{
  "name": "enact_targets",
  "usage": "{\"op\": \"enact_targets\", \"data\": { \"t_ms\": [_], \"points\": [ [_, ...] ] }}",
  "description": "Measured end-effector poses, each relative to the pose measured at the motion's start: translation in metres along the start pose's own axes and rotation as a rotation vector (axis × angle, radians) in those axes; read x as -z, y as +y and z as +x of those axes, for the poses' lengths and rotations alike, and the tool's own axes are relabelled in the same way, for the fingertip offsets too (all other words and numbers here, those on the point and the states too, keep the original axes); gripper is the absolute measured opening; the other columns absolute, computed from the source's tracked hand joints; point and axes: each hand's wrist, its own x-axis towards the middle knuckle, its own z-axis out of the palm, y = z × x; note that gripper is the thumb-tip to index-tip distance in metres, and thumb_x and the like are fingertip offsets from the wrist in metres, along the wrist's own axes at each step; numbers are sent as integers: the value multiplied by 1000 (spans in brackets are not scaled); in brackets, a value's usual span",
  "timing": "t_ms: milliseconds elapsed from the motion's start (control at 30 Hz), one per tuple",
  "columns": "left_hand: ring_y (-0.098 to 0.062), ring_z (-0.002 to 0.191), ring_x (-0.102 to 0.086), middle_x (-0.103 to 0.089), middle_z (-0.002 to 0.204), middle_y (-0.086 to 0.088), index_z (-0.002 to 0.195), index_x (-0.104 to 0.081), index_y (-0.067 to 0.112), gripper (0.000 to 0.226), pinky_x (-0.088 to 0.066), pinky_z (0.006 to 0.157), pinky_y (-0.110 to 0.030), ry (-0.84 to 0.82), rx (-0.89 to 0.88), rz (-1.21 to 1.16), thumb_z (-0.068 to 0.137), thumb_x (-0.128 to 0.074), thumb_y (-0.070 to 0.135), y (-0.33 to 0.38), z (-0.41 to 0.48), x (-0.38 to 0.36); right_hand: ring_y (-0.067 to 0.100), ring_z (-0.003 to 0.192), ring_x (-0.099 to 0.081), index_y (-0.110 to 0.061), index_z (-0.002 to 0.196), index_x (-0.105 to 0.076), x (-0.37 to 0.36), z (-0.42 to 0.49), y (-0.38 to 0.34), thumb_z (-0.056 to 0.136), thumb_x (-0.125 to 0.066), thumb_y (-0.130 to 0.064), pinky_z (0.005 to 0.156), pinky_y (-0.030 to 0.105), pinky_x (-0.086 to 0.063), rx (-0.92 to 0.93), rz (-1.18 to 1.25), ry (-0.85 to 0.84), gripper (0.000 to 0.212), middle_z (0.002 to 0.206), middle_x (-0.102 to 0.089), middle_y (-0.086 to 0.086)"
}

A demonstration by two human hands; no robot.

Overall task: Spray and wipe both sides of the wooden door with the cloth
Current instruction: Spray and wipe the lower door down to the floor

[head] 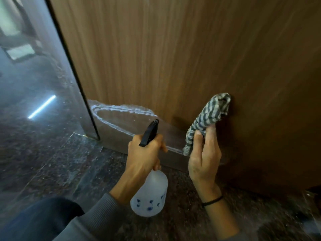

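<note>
- The wooden door fills the upper and right part of the view; its grain runs vertically
- Along the door's foot runs a metal kick plate; a white curved spray streak lies across it
- The right hand is at the door's lower face; thumb and fingers pinch the striped cloth, whose bunched upper end lies against the wood just above the plate; a dark band circles the wrist
- The left hand is in front of the plate; its fingers curl round the neck of the spray bottle; the black nozzle points up towards the door
- Left of the door stands a glass panel; a dark speckled floor lies below
</note>
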Motion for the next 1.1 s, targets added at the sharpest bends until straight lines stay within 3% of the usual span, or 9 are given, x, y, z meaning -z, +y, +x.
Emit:
{"op": "enact_targets", "data": {
  "t_ms": [233,333,400,500,600,767,933,1033,1100],
  "points": [
    [-20,33,-41,-72,72,-17,70,-64,-5,32,-47,49,-35,140,86,-109,93,-64,18,-2,15,36,22,154,-24,-1,155,-21,-47,13,-15,105,-39,-2,123,37,-27,241,-16,-199,53,165,-24,15],
    [-20,33,-40,-63,58,-19,54,-60,3,43,-45,50,-35,205,136,-154,92,-66,22,0,20,43,25,154,-24,-4,156,-17,-57,17,-12,105,-38,-4,122,43,-30,305,-29,-201,55,164,-23,17],
    [-18,34,-38,-60,56,-17,57,-59,5,41,-44,47,-34,201,189,-216,93,-66,23,0,20,49,28,153,-25,-7,157,-16,-59,17,-9,104,-38,-4,121,51,-31,336,-77,-177,57,164,-23,18],
    [-17,35,-38,-64,62,-16,67,-61,3,37,-42,45,-31,156,231,-262,96,-64,25,2,16,59,24,154,-22,-3,155,-25,-65,21,4,104,-37,-7,123,59,-18,446,-287,-159,52,163,-26,15],
    [-18,35,-37,-67,67,-16,68,-62,2,34,-43,48,-33,159,224,-277,96,-63,21,3,13,69,16,153,-23,-13,157,-25,-76,23,18,107,-34,-19,125,55,-3,512,-544,-200,51,164,-22,8],
    [-17,35,-37,-68,67,-13,64,-62,4,33,-43,50,-35,197,178,-310,95,-62,18,11,13,87,27,137,-40,-30,158,-32,-111,16,28,107,-43,-37,122,59,-4,585,-901,-155,53,166,-12,4],
    [-18,36,-40,-69,67,-11,64,-62,6,32,-43,50,-33,282,166,-312,93,-64,21,11,19,105,16,130,-43,-27,159,-30,-176,27,11,98,-60,-33,124,54,-3,842,-892,-268,69,167,-17,-1],
    [-18,36,-42,-68,63,-9,65,-64,6,29,-43,51,-32,364,130,-303,91,-64,20,13,24,112,16,145,-32,-18,160,-25,-238,32,-18,102,-47,-27,125,53,7,1027,-884,-446,63,169,-13,2],
    [-19,36,-44,-68,60,-5,65,-65,7,27,-44,54,-33,421,113,-307,90,-64,20,14,27,115,21,154,-17,-12,160,-22,-265,28,-33,105,-21,-21,121,58,17,1116,-1044,-505,55,170,-6,7]
  ]
}}
